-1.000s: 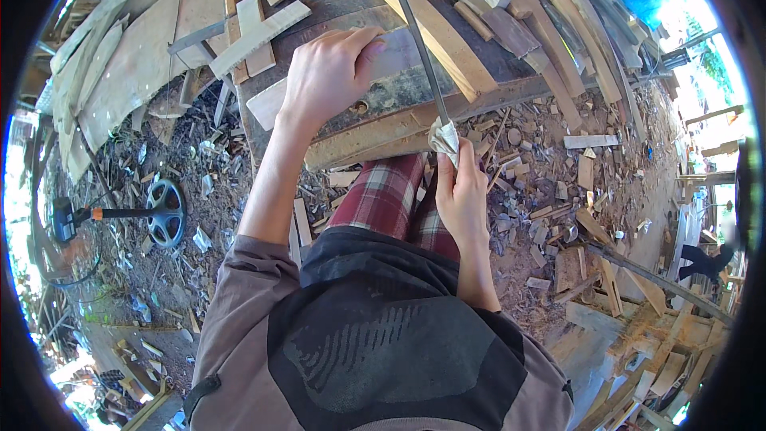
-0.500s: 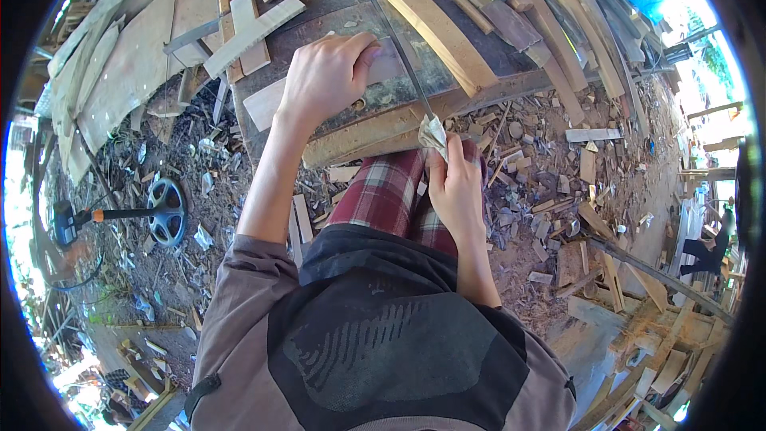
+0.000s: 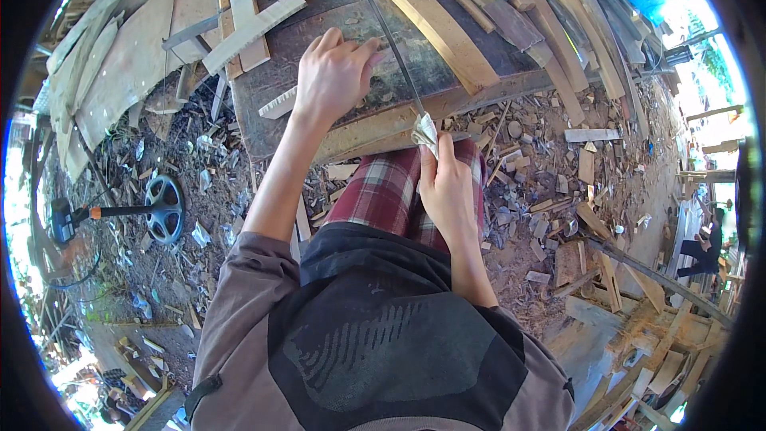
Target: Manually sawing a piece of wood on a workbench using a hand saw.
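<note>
My left hand (image 3: 333, 72) is over the dark bench, its fingers curled over a pale wooden strip (image 3: 279, 104). The hand covers the strip's middle; a notched, narrow side shows to its left. My right hand (image 3: 447, 183) grips the cloth-wrapped handle (image 3: 425, 132) of a long, thin dark metal blade (image 3: 396, 49). That blade points away from me across the bench, right of my left hand and apart from it. Whether the blade is toothed is too fine to tell.
A curved wooden piece (image 3: 431, 20) lies on the bench (image 3: 335, 16) beyond the blade. Crossed pale strips (image 3: 254, 32) lie at the far left, stacked boards (image 3: 550, 24) at the far right. Offcuts (image 3: 542, 191) litter the ground. A black spoked wheel (image 3: 165, 209) is at the left.
The strip under my left hand has turned from its broad face to a narrow side. My left hand has shifted slightly right; my right hand and the handle have moved slightly left.
</note>
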The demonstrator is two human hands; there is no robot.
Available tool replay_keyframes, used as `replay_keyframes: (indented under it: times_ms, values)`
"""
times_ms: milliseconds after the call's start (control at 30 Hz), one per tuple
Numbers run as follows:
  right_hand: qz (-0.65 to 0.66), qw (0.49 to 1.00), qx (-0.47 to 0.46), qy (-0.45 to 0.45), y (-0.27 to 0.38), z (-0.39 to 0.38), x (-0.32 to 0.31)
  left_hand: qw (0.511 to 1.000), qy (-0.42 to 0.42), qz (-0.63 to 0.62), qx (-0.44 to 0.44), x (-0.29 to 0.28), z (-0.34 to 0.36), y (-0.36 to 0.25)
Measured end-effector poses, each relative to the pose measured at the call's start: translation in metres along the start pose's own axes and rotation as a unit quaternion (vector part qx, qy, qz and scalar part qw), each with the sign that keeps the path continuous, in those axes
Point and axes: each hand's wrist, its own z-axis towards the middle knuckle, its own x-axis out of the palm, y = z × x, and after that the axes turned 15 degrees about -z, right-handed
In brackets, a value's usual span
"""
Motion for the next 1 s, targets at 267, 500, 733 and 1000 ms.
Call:
replay_keyframes:
  times_ms: [267, 500, 733, 1000]
  values:
    - [-0.069, 0.997, 0.017, 0.03, 0.003, 0.007, 0.008, 0.997, 0.005, -0.047, -0.059, 0.021, -0.011, 0.004]
    - [-0.072, 0.995, 0.036, 0.056, 0.013, 0.013, 0.006, 0.998, 0.008, -0.044, -0.037, 0.018, -0.007, 0.008]
    - [-0.144, 0.982, 0.089, 0.087, 0.049, 0.031, -0.01, 0.998, 0.021, -0.031, -0.042, 0.019, -0.007, 0.013]
    - [-0.152, 0.976, 0.082, 0.135, 0.06, 0.064, -0.009, 0.996, -0.001, -0.033, -0.087, 0.028, -0.003, 0.012]
